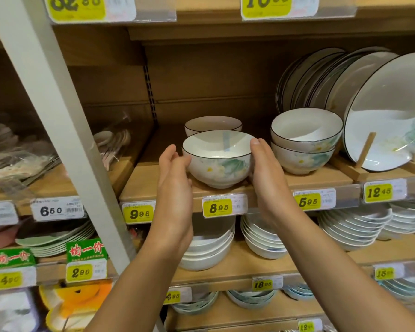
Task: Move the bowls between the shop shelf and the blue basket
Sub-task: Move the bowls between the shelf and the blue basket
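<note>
On the middle board of the shop shelf (153,185), the crockery stands in rows. Largest are the big plates (388,121), propped upright in a wooden rack at the right. Just beside them is a stack of two bowls (304,144), white with a dark rim and a green-and-yellow flower on the side. To the left of that stack sits the front bowl (217,164) of the same pattern, near the shelf's edge. Its foot seems to rest on the wood, and a back bowl (212,124) stands just behind it. The blue basket is not in view.

The left hand (175,178) and the right hand (267,178) flank the front bowl, palms turned inward. The fingers (255,142) of both are nearly straight. The right fingertips lie against the rim. The left palm is at the bowl's wall, though I cannot tell whether it presses or is only close. Neither hand wraps round anything.

The bowl looks like glazed ceramic: stiff, fairly weighty for its size, smooth enough to slip, and liable to chip against its neighbours. A sound hold would be both palms low on the curved wall, under the widest part, lifting straight up. Smallest, the yellow price tag (217,208) reading 8.95 hangs just below.
</note>
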Demonstrator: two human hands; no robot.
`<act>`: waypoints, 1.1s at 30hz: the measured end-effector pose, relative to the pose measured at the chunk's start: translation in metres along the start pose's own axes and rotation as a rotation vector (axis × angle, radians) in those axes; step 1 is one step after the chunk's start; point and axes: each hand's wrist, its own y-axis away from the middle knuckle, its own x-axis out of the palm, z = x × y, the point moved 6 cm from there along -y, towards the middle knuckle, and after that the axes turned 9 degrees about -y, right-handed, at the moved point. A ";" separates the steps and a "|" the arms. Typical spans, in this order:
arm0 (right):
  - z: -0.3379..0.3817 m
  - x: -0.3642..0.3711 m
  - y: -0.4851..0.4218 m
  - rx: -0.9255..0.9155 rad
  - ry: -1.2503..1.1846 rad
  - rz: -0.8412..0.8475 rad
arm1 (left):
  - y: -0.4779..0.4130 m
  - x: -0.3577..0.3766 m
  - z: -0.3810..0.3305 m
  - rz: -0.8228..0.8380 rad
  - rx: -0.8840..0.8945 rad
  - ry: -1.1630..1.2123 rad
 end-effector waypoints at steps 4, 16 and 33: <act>0.005 0.001 0.002 -0.038 0.058 0.003 | -0.010 0.005 0.002 0.056 -0.029 -0.056; 0.003 0.000 0.003 -0.019 -0.002 0.048 | -0.020 0.014 0.009 0.074 -0.017 -0.160; 0.001 0.001 0.007 -0.050 0.000 0.020 | -0.029 0.011 0.010 0.092 -0.035 -0.121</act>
